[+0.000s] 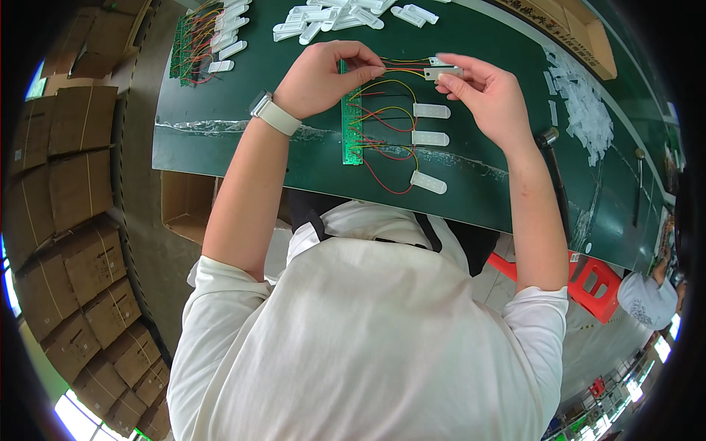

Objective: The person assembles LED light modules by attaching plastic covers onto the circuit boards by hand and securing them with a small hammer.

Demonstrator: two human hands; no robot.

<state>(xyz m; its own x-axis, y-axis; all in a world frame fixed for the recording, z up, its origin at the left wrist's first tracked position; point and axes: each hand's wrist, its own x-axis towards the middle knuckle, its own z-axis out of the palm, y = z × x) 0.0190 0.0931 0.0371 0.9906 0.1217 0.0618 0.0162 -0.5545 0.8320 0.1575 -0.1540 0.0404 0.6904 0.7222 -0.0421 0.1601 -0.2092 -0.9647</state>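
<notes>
A long green circuit board [352, 132] lies on the table, with red and yellow wires running off its right side. Thumb and forefinger of my left hand [327, 77] are pinched together on the wires [404, 71] near the board's far end. My right hand [485, 95] grips a small pale rectangular piece [435, 73] at the wires' other end, between thumb and fingers. Part of a second white piece shows just beyond it. Nearer me, three white round-ended covers [431, 138] lie in a column, each joined to the board by wires.
White covers [334, 16] are heaped at the table's far side. Wired boards [182, 50] with covers lie far left. Small clear plastic pieces [581, 95] spread at the right, beside a cardboard tray [570, 33]. A dark rod-like tool [555, 176] lies by my right forearm.
</notes>
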